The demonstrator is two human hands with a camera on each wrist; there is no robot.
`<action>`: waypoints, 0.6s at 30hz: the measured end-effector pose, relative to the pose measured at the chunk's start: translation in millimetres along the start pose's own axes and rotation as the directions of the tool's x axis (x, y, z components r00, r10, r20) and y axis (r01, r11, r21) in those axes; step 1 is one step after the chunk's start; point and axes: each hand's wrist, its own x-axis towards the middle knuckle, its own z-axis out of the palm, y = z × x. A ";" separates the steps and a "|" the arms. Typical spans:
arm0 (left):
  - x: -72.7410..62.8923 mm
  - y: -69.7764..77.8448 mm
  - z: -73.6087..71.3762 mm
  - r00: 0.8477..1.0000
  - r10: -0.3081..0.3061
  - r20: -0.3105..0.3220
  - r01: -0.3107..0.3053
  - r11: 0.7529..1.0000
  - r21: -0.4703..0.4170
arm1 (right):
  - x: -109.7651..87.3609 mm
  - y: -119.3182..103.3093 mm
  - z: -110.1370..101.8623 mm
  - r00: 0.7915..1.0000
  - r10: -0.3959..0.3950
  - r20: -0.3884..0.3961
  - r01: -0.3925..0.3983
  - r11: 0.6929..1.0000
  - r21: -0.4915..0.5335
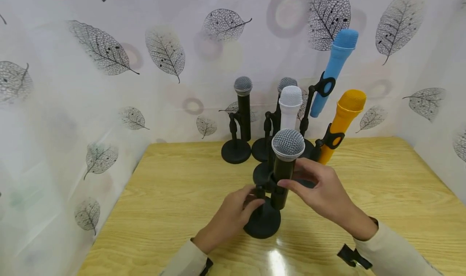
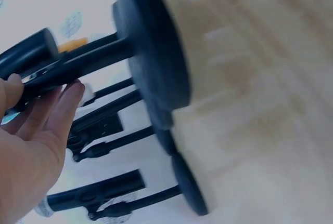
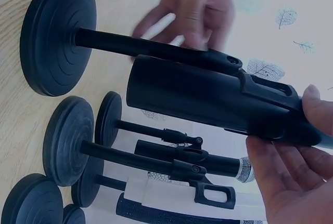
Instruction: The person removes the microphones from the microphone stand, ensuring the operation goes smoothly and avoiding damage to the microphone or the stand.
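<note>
Nearest on the table stands a black desk microphone stand (image 1: 263, 223) with a round base. Its clip carries a black microphone (image 1: 285, 169) with a silver mesh head, tilted slightly. My left hand (image 1: 234, 213) holds the stand's post just below the clip, thumb on one side and fingers on the other. My right hand (image 1: 324, 189) grips the microphone's body near the clip, thumb in front and fingers behind. The right wrist view shows the black body (image 3: 182, 91) seated in the clip, with the left hand (image 3: 195, 11) at the post.
Behind stand a white microphone (image 1: 290, 106), a blue one (image 1: 335, 64), a yellow one (image 1: 342, 120) and two black ones, left (image 1: 244, 106) and right (image 1: 287, 83), on stands. The wooden table (image 1: 182, 179) meets a leaf-patterned cloth (image 1: 164, 86) at its back.
</note>
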 end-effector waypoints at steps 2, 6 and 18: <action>1.4 4.0 -4.8 0.999 0.030 -0.014 -0.030 0.999 -0.011 | 0.4 -0.2 -0.1 1.000 -0.005 -0.003 0.005 1.000 -0.004; 6.0 10.7 -10.6 0.997 0.075 -0.030 -0.076 0.997 -0.010 | 0.6 -0.8 -0.3 1.000 -0.009 -0.011 0.009 1.000 -0.006; 11.6 12.1 -1.3 0.969 0.178 -0.172 -0.178 0.984 0.016 | -0.4 -1.3 2.3 0.999 -0.024 -0.046 0.025 0.999 0.021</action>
